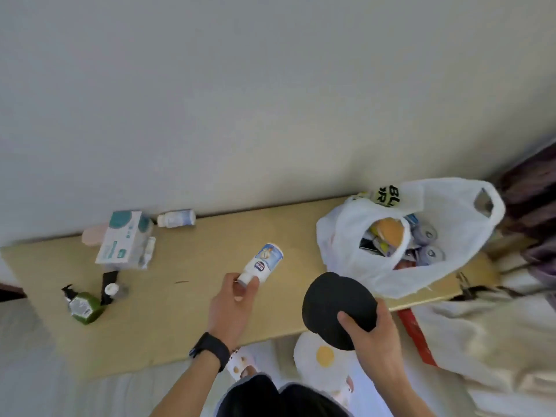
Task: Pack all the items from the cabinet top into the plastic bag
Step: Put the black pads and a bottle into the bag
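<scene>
Plastic bag (451,224), white and thin, stands at the right end of the cabinet top (195,296). Its mouth gapes upward and toward the front edge, and it is already partly filled with cans and packets.

The right hand (373,326) is the nearer one, just off the front edge. Its fingers grip a round black object (337,305), perhaps a cap, whose far rim is close to the bag's mouth. The bag lies ahead and slightly right of this hand.

The left hand (231,308), over the middle of the surface, pinches a white bottle (264,261) by its cap end. The bottle's long axis slants toward the back edge and right, roughly at the bag, so it would likely go in second.

At the left end remain a pale box (123,239), a green pump bottle (84,307) near the front, and a small white bottle (177,218) lying on its side along the back edge.
</scene>
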Demonstrator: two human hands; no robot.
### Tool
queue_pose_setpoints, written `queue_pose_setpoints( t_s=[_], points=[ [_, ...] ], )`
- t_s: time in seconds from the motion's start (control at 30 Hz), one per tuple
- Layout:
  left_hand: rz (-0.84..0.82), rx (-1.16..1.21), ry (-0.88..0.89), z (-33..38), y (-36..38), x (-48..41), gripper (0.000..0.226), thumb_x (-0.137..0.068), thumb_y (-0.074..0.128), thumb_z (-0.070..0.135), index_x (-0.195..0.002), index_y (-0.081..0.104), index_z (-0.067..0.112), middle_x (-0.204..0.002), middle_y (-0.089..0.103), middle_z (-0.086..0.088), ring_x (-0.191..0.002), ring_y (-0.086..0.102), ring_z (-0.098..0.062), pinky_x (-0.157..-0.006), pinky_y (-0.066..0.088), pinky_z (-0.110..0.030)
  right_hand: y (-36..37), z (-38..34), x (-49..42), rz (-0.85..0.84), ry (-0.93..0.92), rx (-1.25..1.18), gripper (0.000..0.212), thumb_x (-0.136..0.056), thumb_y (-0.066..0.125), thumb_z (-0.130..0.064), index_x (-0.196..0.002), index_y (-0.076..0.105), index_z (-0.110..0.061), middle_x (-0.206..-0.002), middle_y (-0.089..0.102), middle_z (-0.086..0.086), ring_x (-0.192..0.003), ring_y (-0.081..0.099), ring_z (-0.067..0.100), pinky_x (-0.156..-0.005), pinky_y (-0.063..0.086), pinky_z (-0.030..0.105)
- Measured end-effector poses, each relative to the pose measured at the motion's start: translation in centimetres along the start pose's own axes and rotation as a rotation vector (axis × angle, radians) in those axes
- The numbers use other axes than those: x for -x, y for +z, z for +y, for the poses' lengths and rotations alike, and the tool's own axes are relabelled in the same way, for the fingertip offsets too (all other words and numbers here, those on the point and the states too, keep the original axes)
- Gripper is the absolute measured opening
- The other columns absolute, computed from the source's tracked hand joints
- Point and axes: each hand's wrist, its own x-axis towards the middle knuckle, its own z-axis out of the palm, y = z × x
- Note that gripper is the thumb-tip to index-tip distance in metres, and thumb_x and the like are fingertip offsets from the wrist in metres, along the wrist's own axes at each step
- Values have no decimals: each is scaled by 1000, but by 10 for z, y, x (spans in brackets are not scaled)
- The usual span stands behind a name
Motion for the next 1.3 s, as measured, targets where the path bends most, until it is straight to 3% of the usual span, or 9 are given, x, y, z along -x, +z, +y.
queue_pose_setpoints(
  t_s=[0.17,0.27,0.4,0.47,0.57,0.77,1.0,1.1,1.3],
  points=[
    [-10,93,250,99,56,43,37,-79,54,65,-95,54,32,-86,73,4,-76,67,-6,-66,50,-26,-76,44,19,3,17,-85,29,-81,77,-21,-97,56,-33,-89,68,-14,-79,65,6,-55,47,18],
    [-12,18,462,166,89,52,38,-83,58,60,-97,54,25,-80,69,12,-71,63,1,-60,46,-19,-115,64,27,-4,9,-112,26,-81,75,-23,-95,55,-32,-85,67,-18,-72,64,9,-52,46,21],
    [-39,-457,741,244,140,44,31,-88,59,53,-94,48,25,-79,61,11,-66,57,-10,-52,40,-27,-155,75,30,23,-14,-145,25,-83,74,-22,-96,53,-29,-92,68,-12,-83,63,3,-56,48,15],
    [-71,-823,862,266,171,40,39,-89,52,57,-104,52,21,-86,64,-3,-76,60,-28,-56,39,-32,-170,76,28,30,-38,-146,25,-84,74,-24,-94,52,-29,-91,67,-11,-80,62,0,-57,47,15],
    [-193,-1219,936,277,221,32,47,-93,44,54,-118,53,15,-102,68,-9,-91,64,-32,-63,38,-33,-189,78,28,62,-67,-177,24,-84,74,-25,-90,51,-25,-83,66,-11,-76,61,3,-57,48,18],
    [-329,-1270,782,278,297,9,48,-97,41,48,-129,45,12,-121,64,-11,-107,62,-33,-78,46,-38,-216,90,32,190,-54,-272,25,-83,74,-21,-85,49,-24,-76,63,-14,-66,56,6,-52,42,15],
    [-162,-1422,733,270,279,-3,53,-86,57,44,-135,45,27,-141,40,-9,-127,40,-30,-98,35,-44,-233,82,7,206,-42,-236,27,-83,75,-27,-96,52,-29,-92,66,-11,-82,62,8,-62,51,24],
    [-114,-1444,577,265,245,-12,45,-92,51,37,-136,44,32,-132,47,-11,-116,50,-32,-90,41,-40,-228,54,-16,173,-128,-190,29,-84,75,-29,-99,50,-32,-97,64,-13,-85,62,6,-61,51,22],
    [-82,-1340,455,274,185,-21,29,-97,41,15,-118,60,14,-119,65,-9,-104,63,-28,-79,48,-33,-202,-7,-84,49,-159,-205,38,-83,76,-26,-110,50,-25,-103,62,-10,-90,61,9,-68,53,25]
  ],
)
